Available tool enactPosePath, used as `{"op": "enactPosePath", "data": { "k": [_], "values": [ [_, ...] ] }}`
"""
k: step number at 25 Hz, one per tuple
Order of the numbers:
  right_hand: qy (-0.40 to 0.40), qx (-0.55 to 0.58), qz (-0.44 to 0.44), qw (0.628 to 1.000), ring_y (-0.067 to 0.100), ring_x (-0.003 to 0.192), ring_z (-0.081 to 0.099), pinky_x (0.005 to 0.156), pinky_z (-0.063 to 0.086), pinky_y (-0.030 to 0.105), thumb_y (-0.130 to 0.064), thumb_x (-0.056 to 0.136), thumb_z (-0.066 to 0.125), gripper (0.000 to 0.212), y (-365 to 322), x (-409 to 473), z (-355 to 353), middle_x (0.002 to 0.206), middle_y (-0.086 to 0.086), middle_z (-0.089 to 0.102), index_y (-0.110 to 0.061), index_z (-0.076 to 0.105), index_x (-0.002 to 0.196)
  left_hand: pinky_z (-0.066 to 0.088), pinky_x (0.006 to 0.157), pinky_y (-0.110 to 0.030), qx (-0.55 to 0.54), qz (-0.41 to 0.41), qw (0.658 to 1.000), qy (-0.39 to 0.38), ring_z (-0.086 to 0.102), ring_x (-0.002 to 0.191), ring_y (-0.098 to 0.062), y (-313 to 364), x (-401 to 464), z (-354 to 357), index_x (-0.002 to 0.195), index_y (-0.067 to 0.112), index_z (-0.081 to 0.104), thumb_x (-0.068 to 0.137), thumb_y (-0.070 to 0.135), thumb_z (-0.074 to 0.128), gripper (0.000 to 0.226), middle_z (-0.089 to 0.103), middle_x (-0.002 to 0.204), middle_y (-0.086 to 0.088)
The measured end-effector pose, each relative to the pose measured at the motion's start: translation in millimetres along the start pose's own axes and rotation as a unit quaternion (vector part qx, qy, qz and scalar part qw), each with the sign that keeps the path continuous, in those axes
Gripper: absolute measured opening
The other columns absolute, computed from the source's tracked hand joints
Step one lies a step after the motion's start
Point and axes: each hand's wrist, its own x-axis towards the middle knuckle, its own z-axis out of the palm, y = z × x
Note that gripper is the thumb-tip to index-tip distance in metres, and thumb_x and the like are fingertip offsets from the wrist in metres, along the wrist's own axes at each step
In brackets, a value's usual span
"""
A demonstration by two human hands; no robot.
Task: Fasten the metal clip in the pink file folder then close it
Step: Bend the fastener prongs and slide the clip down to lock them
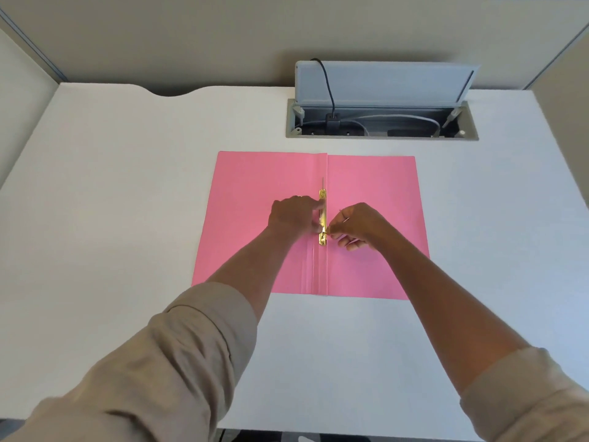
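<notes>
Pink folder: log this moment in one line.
pink folder open flat | left hand steadies metal clip | right hand pinches clip's near end | not closed

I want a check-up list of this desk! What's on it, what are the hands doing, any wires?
Surface: white desk, bare around the folder.
Job's things: pink file folder lies open flat; gold metal clip sits along its middle fold.
Clutter: nothing seen.
Hands: left hand presses beside the clip; right hand pinches its near end.
Cables: black cable and grey cable in the open socket box.
Surroundings: grey partition walls behind the desk.
</notes>
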Motion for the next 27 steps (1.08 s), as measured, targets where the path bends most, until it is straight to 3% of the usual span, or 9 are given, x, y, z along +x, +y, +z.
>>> {"op": "enactPosePath", "data": {
  "k": [7,11,13,18,24,27],
  "values": [
    [0.055,0.120,0.001,0.991,0.023,0.062,0.058,0.053,0.050,0.025,-0.022,0.092,0.069,0.024,7.6,-13.1,21.8,0.081,0.018,0.073,0.002,0.069,0.092,0.039,0.093,-0.039,0.026,0.010,1.000,0.010,0.060,0.115,-0.024,3.6,0.0,0.9,0.137,0.037,0.052,0.086,0.041,0.067,0.053,0.064,0.126,0.004],
    [0.110,0.052,-0.036,0.992,0.027,0.059,0.069,0.064,0.063,0.036,-0.005,0.082,0.071,0.003,18.1,-12.6,32.8,0.080,0.018,0.076,-0.003,0.073,0.084,0.038,0.089,-0.039,0.030,0.017,0.999,0.014,0.061,0.111,-0.026,2.9,0.8,2.6,0.135,0.036,0.054,0.085,0.038,0.069,0.052,0.066,0.121,0.003],
    [0.157,0.000,-0.056,0.986,0.032,0.068,0.073,0.071,0.063,0.042,-0.007,0.082,0.066,0.009,27.7,-13.7,38.2,0.074,0.011,0.075,-0.012,0.074,0.081,0.037,0.088,-0.039,0.029,0.019,0.999,0.017,0.062,0.108,-0.027,2.8,1.1,4.0,0.135,0.036,0.054,0.085,0.038,0.070,0.052,0.067,0.117,0.002],
    [0.256,-0.056,-0.120,0.958,0.022,0.068,0.066,0.063,0.056,0.032,-0.010,0.080,0.056,0.026,45.3,-21.2,59.7,0.073,-0.003,0.073,-0.024,0.077,0.086,0.036,0.085,-0.038,0.012,0.021,1.000,0.017,0.063,0.104,-0.028,0.2,2.3,5.6,0.135,0.036,0.055,0.085,0.036,0.072,0.053,0.070,0.111,0.001],
    [0.277,-0.070,-0.133,0.949,0.017,0.074,0.067,0.061,0.052,0.028,-0.015,0.083,0.060,0.023,53.8,-21.9,73.5,0.082,-0.009,0.075,-0.028,0.078,0.090,0.036,0.085,-0.039,0.008,0.027,0.999,0.021,0.063,0.103,-0.028,-0.9,2.2,6.9,0.136,0.035,0.054,0.085,0.039,0.073,0.055,0.069,0.111,0.001],
    [0.280,-0.091,-0.144,0.945,0.019,0.078,0.066,0.066,0.054,0.032,-0.016,0.084,0.059,0.024,54.6,-22.9,78.9,0.090,-0.008,0.074,-0.028,0.077,0.093,0.035,0.085,-0.040,0.003,0.027,0.999,0.021,0.063,0.104,-0.027,-1.2,2.1,7.4,0.136,0.036,0.054,0.084,0.040,0.073,0.056,0.069,0.112,0.002]
  ]
}}
